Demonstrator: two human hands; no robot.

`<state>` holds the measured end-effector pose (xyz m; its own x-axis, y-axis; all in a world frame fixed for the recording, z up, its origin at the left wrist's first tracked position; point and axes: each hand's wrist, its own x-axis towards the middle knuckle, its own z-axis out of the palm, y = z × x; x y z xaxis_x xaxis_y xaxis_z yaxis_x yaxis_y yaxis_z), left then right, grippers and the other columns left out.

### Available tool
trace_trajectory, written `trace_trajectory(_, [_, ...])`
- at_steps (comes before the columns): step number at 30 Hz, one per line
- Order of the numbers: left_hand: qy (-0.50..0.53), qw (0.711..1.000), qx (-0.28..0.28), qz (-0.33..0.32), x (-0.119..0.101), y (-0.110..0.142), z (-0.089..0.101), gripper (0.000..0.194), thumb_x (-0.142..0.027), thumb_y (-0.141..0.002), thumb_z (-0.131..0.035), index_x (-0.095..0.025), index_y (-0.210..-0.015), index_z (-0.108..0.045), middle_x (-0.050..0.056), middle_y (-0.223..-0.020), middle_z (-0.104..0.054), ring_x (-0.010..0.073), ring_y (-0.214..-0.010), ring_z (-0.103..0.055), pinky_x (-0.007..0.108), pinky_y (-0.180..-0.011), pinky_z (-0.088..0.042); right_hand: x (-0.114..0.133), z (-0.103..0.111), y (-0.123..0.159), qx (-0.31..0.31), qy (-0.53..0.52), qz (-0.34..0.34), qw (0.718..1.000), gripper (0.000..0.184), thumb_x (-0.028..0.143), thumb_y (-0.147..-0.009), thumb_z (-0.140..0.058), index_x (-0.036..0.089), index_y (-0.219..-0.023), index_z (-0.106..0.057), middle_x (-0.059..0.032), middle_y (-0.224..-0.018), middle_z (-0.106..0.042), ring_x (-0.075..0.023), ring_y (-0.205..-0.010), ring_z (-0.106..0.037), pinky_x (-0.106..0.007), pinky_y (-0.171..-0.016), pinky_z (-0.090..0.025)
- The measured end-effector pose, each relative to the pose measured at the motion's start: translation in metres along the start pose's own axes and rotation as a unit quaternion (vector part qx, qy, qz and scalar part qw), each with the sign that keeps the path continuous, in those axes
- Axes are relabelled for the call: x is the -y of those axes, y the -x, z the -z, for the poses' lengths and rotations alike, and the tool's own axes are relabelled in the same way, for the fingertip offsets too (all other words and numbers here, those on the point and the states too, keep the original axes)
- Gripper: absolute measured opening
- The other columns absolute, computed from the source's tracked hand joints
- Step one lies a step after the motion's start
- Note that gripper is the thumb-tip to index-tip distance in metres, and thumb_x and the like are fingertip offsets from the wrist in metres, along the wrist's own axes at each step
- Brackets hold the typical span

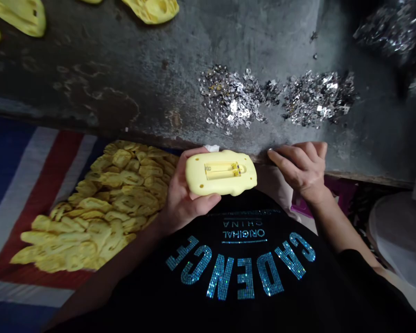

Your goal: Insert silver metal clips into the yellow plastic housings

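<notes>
The left hand (182, 208) clenches a light, stiff yellow plastic battery casing (222, 173) by its rounded edges; the right hand's (300, 169) fingers rest released on the worn grey table (90, 46).

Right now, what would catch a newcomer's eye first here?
A yellow plastic casing with a battery slot sits in the left hand, centre. Beyond it, small silvery metal pieces heap on a grey concrete ledge; to the left, yellow moulded plastic shells pile on a red, white and blue striped cloth.
</notes>
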<state>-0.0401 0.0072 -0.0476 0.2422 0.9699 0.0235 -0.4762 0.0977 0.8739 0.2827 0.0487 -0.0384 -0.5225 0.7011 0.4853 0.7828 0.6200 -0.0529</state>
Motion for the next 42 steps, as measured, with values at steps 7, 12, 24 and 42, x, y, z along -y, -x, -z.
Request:
trace_trajectory(7, [-0.019, 0.999, 0.04, -0.032, 0.001, -0.005, 0.001, 0.081, -0.021, -0.085, -0.097, -0.029, -0.161, -0.068, 0.011, -0.173, -0.072, 0.0358, -0.153, -0.077, 0.05, -0.121, -0.072, -0.002, 0.007, -0.003, -0.019, -0.109, -0.135, 0.985, 0.017, 0.034, -0.112, -0.081, 0.034, -0.128, -0.086, -0.002, -0.107, -0.087, -0.0249, -0.097, -0.077, -0.044, -0.09, -0.053])
trace_trajectory(12, [-0.055, 0.996, 0.046, -0.057, 0.007, -0.012, 0.001, 0.081, -0.026, -0.086, -0.099, -0.033, -0.161, -0.067, 0.012, -0.17, -0.075, 0.0389, -0.153, -0.077, 0.055, -0.119, -0.074, -0.007, 0.006, -0.028, 0.06, -0.145, -0.156, 0.975, 0.014, 0.04, -0.109, -0.083, 0.03, -0.115, -0.09, -0.0058, -0.102, -0.085, -0.0314, -0.102, -0.079, -0.05, -0.094, -0.056])
trace_trajectory(24, [-0.141, 0.989, 0.048, -0.018, -0.016, -0.007, -0.031, 0.081, -0.031, -0.079, -0.1, -0.031, -0.146, -0.055, 0.012, -0.168, -0.075, 0.0414, -0.155, -0.075, 0.057, -0.116, -0.075, 0.032, 0.059, -0.046, 0.038, -0.466, -0.149, 0.872, 0.018, 0.023, -0.103, -0.091, 0.037, -0.114, -0.09, 0.0012, -0.102, -0.091, -0.0233, -0.089, -0.084, -0.042, -0.081, -0.069])
trace_trajectory(42, [-0.261, 0.956, 0.061, -0.116, -0.013, 0.01, -0.034, 0.101, -0.035, -0.065, -0.114, -0.035, -0.154, -0.065, 0.008, -0.175, -0.069, 0.0441, -0.165, -0.066, 0.059, -0.131, -0.067, 0.057, 0.097, -0.039, 0.082, -0.287, -0.086, 0.951, 0.012, 0.026, -0.11, -0.081, 0.035, -0.117, -0.086, -0.0019, -0.102, -0.085, -0.0253, -0.092, -0.083, -0.041, -0.079, -0.067])
